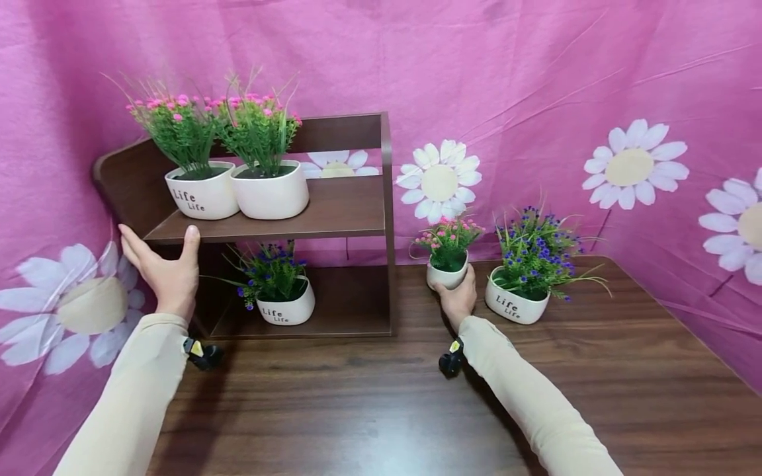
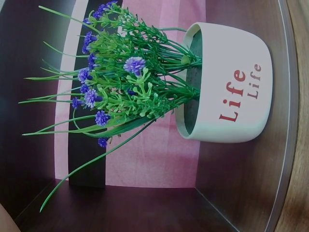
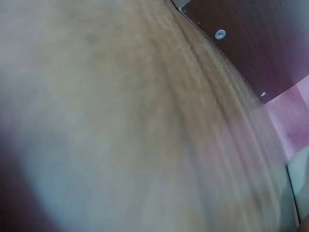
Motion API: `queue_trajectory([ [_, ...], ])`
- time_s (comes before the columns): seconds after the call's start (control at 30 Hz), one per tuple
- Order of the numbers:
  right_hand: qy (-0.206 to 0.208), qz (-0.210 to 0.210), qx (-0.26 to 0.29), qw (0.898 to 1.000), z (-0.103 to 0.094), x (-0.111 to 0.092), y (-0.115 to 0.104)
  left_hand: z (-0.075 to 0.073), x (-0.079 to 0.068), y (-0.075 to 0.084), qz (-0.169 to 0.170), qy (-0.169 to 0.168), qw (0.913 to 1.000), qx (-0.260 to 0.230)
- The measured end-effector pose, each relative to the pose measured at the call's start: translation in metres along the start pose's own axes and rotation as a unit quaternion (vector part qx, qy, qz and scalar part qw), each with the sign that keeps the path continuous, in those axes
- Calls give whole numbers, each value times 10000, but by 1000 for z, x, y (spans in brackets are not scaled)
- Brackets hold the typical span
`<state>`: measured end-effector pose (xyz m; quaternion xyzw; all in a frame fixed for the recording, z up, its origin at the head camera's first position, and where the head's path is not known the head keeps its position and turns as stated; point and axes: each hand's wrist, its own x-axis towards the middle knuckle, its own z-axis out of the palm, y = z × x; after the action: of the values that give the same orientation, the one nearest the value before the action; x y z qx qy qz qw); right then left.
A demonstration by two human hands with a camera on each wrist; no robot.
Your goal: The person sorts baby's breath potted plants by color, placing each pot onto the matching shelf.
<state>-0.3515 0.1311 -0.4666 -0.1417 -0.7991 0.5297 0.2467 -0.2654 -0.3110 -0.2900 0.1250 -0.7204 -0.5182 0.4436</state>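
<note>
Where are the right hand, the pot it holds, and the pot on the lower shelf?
Right hand [image 1: 460, 299]: head view, on the middle of the hand.
Held pot [image 1: 446, 277]: head view, on its white outer wall.
Lower-shelf pot [image 2: 232, 87]: left wrist view, on its lettered front.

The right hand [image 1: 460, 296] holds a small white pot [image 1: 446, 272] with pink flowers [image 1: 450, 233], beside the brown shelf [image 1: 348, 206]. The left hand [image 1: 169, 274] is at the shelf's left side.

I was indoors, whether in a home or studio I couldn't tell: pink daisy-printed cloth [image 1: 512, 79] hung left, far and right around a wood-grain table [image 1: 357, 403] and brown shelf unit [image 1: 348, 206].
</note>
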Motion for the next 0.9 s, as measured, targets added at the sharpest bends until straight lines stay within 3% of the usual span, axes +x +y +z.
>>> queue_trajectory([
  [0.17,-318,-138,39,9994,0,-3,0,-2,2,1,33,38,10000,18],
  [0.53,534,-172,296,9980,11,-1,-5,2,-1,3,19,24,10000,-42],
  [0.9,445,-51,242,9987,8,-3,-9,2,-1,2,23,14,10000,1],
])
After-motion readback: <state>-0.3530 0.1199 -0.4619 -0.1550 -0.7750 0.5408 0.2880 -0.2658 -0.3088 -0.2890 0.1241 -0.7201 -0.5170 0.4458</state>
